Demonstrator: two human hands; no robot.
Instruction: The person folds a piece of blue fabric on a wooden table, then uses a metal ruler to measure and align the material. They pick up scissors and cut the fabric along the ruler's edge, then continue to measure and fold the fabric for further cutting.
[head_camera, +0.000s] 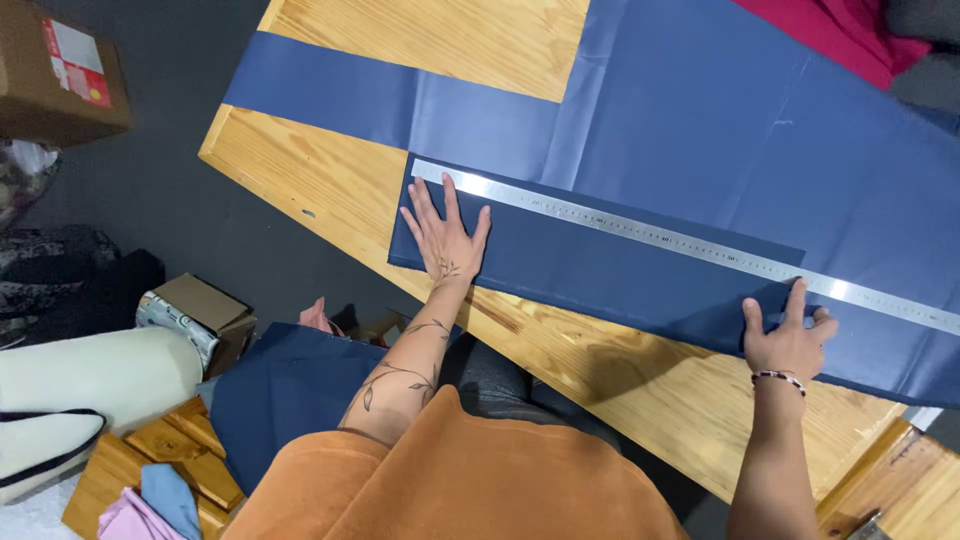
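Orange sleeve nearest cam. Left hand (445, 235) flat, fingers spread, pressing folded navy cloth (600, 275) on wooden table (330, 190). Right hand (790, 335) open, fingertips at steel ruler (680, 240) w/ cloth edge. Fabric prob. thin, soft, slippery; best pinned by flat palms near edges.

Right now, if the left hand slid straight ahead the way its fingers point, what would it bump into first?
The left hand lies flat on the folded navy cloth. Straight ahead, its fingertips would probably meet the long metal ruler first, just beyond them.
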